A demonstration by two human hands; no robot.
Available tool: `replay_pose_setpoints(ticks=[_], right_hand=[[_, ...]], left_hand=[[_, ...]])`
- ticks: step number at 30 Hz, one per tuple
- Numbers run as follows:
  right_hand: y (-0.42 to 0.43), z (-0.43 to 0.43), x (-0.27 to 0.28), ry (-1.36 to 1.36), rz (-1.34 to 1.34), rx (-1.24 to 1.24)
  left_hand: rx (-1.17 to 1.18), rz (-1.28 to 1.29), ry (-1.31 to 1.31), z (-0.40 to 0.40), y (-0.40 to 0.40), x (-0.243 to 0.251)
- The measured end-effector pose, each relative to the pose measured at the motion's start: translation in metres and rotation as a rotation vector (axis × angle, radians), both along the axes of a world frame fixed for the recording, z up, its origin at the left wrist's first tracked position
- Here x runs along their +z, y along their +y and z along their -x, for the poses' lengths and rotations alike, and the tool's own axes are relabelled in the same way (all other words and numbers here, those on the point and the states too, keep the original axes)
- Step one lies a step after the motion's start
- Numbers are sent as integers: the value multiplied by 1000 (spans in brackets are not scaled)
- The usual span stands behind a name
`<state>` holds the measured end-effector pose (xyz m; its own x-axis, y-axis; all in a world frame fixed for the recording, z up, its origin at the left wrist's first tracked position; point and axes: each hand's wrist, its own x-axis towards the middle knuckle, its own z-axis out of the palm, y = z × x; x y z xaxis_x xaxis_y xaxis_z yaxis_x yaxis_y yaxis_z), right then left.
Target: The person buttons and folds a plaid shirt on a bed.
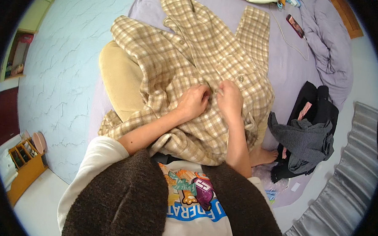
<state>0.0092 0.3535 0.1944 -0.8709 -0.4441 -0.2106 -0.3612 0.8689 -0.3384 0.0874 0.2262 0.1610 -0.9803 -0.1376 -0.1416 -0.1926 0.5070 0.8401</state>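
A beige and white plaid shirt with buttons [211, 49] lies spread over my lap and the bed. My left hand [194, 99] rests at its middle, fingers curled inward. Just right of it, my right hand [230, 97] is bent over the cloth, close to the shirt's front edge; its fingertips are partly hidden and slightly blurred. A small gap parts the two hands. One shirt button [241, 78] shows beside my right hand, another [181, 41] farther up. Whether either hand pinches the fabric cannot be made out.
A purple bedsheet [282, 71] lies under the shirt. A phone [295, 26] with a white cable rests at the upper right, near a bunched purple quilt [329, 48]. Dark and grey clothes [305, 139] are piled on the right, beside my bare foot [264, 156].
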Motion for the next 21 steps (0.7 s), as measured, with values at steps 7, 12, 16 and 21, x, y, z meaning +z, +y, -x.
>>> replay_pose_setpoints(ticks=[7,12,16,21], right_hand=[[29,17,-20,-398,591,-416],[28,20,-12,-484,596,-476],[19,17,1,-510,635,-564],[23,19,-4,-547,638,-583]], left_hand=[[43,-139,-112,17,3,-15],[135,-109,-227,38,16,-18],[88,46,-267,50,22,-25],[66,-102,-307,52,16,-39]])
